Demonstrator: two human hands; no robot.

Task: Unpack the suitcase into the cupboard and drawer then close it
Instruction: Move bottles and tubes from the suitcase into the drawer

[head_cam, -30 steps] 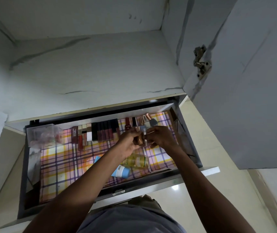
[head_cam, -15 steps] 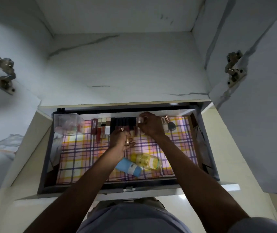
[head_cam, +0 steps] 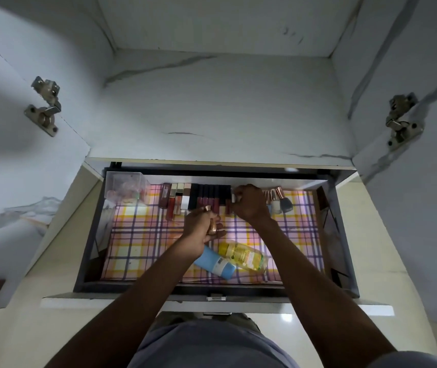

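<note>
Hands have parted since a second ago: then both met over the middle of the drawer, working a cluster of small bottles between them; now the right hand has gone to the drawer's far edge while the left hand waits nearer the middle.

The right hand's fingers are curled round a small item, pressing it into the row of cosmetics that lines the far edge; what exactly it pinches is too hidden to name. Just to its right stand the nail polish bottles, touching one another near the far right corner. The left hand's fingers hold narrow round at least one rose-gold-capped bottle, kept above the checked liner.

A yellow bottle and a blue tube lie on their sides near the drawer's near edge, touching. A clear box sits in the far left corner.

By my reading, the bunch is being fed into the row one piece at a time, so the drawer stage is well on. The suitcase is out of view, and the drawer and both cupboard doors are open.
</note>
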